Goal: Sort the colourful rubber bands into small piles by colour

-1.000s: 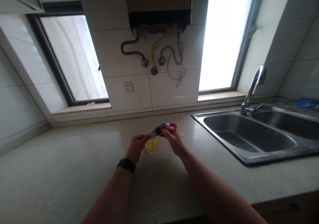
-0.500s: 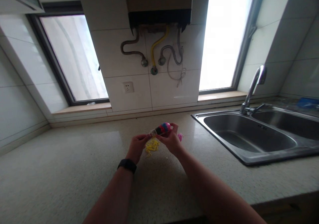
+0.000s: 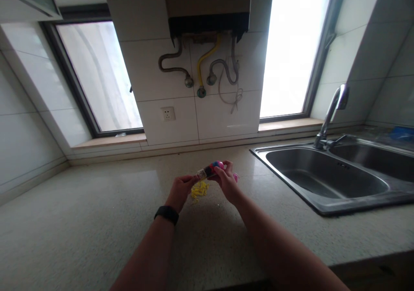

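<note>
Between my hands is a small clear bottle-like container, held slanting above the countertop, with black, red, blue and pink bands of colour showing in it. My left hand pinches its clear lower-left end. At the pink upper-right end, my right hand is closed around it, thumb on the near side. Small yellow strands lie in a loose heap on the counter under the container; their kind is too small to tell. A pink item shows partly behind my right hand.
The speckled countertop runs along the tiled wall. A double steel sink with a tap is set into it at right. On the wall are a water heater, pipes and a socket.
My right thumb has shifted onto the coloured part of the container, covering more of it. Both hands still hold it over the yellow heap. The view has shifted slightly.
</note>
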### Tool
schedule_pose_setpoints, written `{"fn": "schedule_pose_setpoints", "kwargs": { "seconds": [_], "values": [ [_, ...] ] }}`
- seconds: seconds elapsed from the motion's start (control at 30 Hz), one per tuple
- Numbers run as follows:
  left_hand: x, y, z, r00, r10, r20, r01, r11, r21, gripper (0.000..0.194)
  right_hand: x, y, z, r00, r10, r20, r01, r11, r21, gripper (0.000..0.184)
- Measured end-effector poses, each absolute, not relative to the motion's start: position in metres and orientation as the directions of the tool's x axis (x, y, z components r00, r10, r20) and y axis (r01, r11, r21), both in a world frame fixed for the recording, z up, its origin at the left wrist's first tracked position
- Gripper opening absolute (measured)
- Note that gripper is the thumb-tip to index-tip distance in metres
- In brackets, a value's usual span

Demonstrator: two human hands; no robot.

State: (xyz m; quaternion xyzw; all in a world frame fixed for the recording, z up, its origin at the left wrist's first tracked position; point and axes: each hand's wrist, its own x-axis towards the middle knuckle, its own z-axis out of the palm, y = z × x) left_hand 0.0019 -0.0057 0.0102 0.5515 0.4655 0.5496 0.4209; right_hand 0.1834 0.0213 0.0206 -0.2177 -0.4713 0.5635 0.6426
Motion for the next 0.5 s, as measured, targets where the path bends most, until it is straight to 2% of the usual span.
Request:
{"fn": "schedule_pose_setpoints", "kwargs": {
  "seconds": [0.33,0.5],
  "values": [
    [0.008,-0.009,0.014,0.023,0.976,0.219,-0.077,-0.216,0.973,0.041,0.185,0.030,0.019,-0.044,0.946,0.322,-0.607,0.230,-0.761,0.048],
    [0.009,-0.016,0.019,-0.004,0.932,0.362,0.021,-0.362,0.932,0.035,0.183,0.033,0.021,0.006,0.959,0.282,-0.630,0.223,-0.744,0.050]
  ]
}}
